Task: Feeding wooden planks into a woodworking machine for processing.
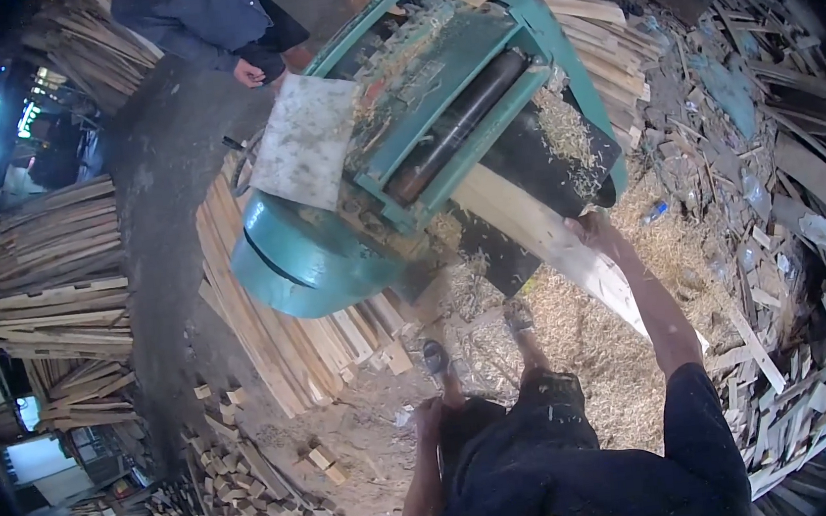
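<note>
A long pale wooden plank [539, 228] sticks out of a green planer machine [435, 72] toward me, sloping down to the right. My right hand [591, 231] grips the plank at its upper edge, a little way out from the machine. Near my thigh hangs my left hand [429, 418], its fingers curled in, with nothing visible in them. A dark roller [460, 126] shows in the machine's open top. Wood shavings [565, 134] lie on the machine's dark bed and under the plank.
Another person [202, 25] stands beyond the machine at the upper left. Stacked boards [274, 311] lie left of the machine. Offcut blocks [242, 493] heap up at lower left; scrap wood [809, 399] piles at right. Shavings [603, 369] cover the floor by my feet.
</note>
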A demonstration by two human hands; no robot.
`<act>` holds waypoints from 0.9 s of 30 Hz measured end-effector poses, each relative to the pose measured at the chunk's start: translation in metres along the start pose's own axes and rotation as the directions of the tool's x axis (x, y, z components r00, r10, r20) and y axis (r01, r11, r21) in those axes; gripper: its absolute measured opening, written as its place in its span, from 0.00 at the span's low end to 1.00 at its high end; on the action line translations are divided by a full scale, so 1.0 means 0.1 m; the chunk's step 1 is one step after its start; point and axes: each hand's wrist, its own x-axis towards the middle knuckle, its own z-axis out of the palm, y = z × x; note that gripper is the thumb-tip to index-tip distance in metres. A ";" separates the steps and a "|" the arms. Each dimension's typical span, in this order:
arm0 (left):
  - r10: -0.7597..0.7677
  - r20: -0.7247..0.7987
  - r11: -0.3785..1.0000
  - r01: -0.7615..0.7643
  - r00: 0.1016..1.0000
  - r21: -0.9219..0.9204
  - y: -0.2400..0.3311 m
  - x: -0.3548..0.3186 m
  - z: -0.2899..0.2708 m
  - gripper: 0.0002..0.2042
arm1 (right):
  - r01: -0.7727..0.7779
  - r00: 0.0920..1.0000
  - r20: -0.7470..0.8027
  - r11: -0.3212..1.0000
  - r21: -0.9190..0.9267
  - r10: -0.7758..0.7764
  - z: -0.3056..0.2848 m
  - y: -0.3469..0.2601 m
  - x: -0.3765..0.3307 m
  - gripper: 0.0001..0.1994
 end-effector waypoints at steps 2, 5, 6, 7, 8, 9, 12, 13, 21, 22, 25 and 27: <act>0.003 -0.011 1.000 -0.003 1.000 0.006 -0.03 -0.02 -0.02 0.16 | 0.080 0.994 -0.080 0.997 0.004 -0.080 0.06 0.08 0.03 0.27; -0.064 -0.033 0.998 0.064 0.997 0.007 -0.12 -0.03 -0.03 0.15 | 0.011 0.997 0.082 0.999 -0.032 -0.008 0.10 0.35 -0.02 0.28; -0.053 0.002 0.997 0.053 0.999 -0.064 -0.15 -0.03 -0.05 0.15 | 0.257 0.966 0.096 0.883 -0.393 -0.238 0.15 0.43 -0.03 0.28; -0.041 0.035 0.990 0.045 0.999 -0.134 -0.17 -0.02 -0.06 0.17 | 0.307 0.952 0.169 0.776 -0.551 -0.257 0.18 0.50 -0.04 0.28; -0.042 0.034 0.990 0.046 0.999 -0.134 -0.19 -0.02 -0.06 0.17 | 0.438 0.881 0.193 0.587 -0.681 -0.432 0.21 0.55 -0.06 0.28; -0.053 0.037 0.991 0.057 0.998 -0.123 -0.20 -0.02 -0.05 0.17 | 0.261 0.965 0.070 0.941 -0.215 -0.252 0.24 0.57 -0.06 0.28; -0.096 0.033 0.993 0.098 0.995 -0.064 -0.17 -0.02 -0.04 0.18 | 0.100 0.995 0.010 0.982 0.160 -0.103 0.25 0.50 -0.12 0.29; -0.162 0.049 0.986 0.163 0.986 -0.021 -0.15 -0.02 -0.02 0.18 | 0.122 0.992 0.007 0.992 -0.012 -0.122 0.21 0.44 -0.13 0.29; -0.051 -0.054 0.997 0.055 0.997 0.062 -0.06 -0.10 0.04 0.14 | -0.038 0.998 0.046 0.998 0.048 0.035 -0.11 -0.12 -0.16 0.26; -0.042 -0.046 0.991 0.047 0.998 0.127 -0.06 -0.09 0.04 0.15 | -0.077 0.996 0.050 0.993 0.085 0.073 -0.10 -0.16 -0.14 0.26; 0.006 -0.057 0.981 0.005 0.998 0.193 -0.06 -0.08 0.06 0.15 | -0.016 0.999 0.033 0.939 0.344 0.005 -0.07 -0.20 -0.06 0.25; 0.038 -0.068 0.979 -0.023 0.997 0.204 -0.05 -0.10 0.06 0.15 | -0.096 0.995 0.084 0.839 0.536 0.060 -0.02 -0.16 -0.07 0.25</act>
